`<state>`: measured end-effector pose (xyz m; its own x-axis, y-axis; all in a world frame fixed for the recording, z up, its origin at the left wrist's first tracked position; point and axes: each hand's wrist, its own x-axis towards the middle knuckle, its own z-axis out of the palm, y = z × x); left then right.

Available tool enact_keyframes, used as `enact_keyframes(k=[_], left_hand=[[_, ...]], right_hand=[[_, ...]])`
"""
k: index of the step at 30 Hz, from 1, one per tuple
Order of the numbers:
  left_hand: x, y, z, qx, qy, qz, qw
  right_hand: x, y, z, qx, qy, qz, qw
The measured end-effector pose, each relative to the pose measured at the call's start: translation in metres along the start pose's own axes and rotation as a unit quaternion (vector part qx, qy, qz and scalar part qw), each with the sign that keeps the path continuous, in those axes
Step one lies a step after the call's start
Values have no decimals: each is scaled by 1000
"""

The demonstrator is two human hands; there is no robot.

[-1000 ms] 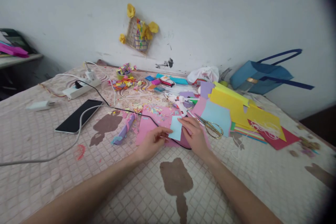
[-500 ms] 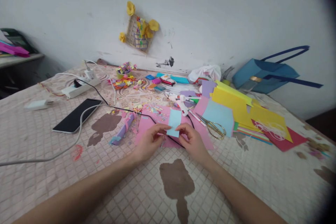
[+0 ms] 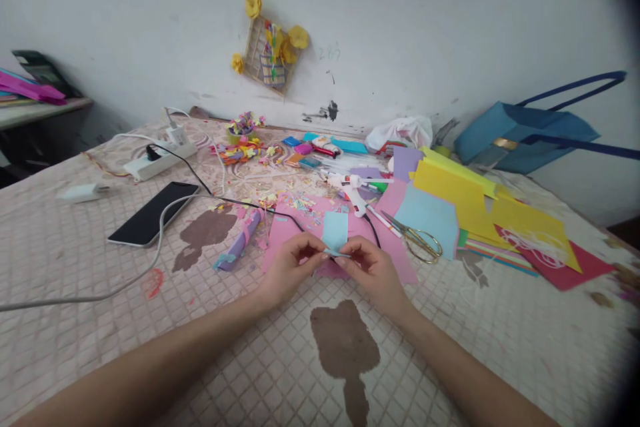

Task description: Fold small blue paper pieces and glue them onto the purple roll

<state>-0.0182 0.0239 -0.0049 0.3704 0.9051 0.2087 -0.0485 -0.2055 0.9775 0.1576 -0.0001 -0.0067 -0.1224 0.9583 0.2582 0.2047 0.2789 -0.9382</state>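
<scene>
A light blue paper strip (image 3: 335,228) is pinched at its near end by both hands, where its edge is bent over. My left hand (image 3: 296,264) closes thumb and fingers on the left corner of that end. On the right corner, my right hand (image 3: 371,269) does the same. Under the strip lies a pink paper sheet (image 3: 400,267) strewn with small paper scraps. Just beyond the strip rests a white glue gun (image 3: 356,199), its black cord running off beside my right hand. Gold-handled scissors (image 3: 423,245) lie to the right.
A rolled purple paper piece (image 3: 240,243), a black tablet (image 3: 154,213) and a white power strip (image 3: 160,159) are at left, with cables crossing the table. Yellow paper sheets (image 3: 445,193) and a blue bag (image 3: 520,137) are at right. Paper scraps litter the back.
The near end of the blue strip, flat half a second ago, is now folded over between my fingertips. The view has shifted slightly.
</scene>
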Motion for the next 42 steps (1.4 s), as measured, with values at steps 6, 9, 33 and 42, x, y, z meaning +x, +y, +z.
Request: enact_keyframes(k=[6, 9, 33, 42], left_hand=[[1, -3, 2, -36, -3, -23, 999], [0, -3, 3, -49, 7, -32, 998], [-1, 0, 2, -41, 65, -97, 992], [-3, -1, 6, -55, 45, -82, 994]], right_hand=[[-2, 0, 4, 51, 13, 68, 996], [-3, 0, 7, 56, 12, 79, 995], [-3, 2, 12, 217, -10, 136, 967], [-5, 4, 11, 121, 1, 123, 985]])
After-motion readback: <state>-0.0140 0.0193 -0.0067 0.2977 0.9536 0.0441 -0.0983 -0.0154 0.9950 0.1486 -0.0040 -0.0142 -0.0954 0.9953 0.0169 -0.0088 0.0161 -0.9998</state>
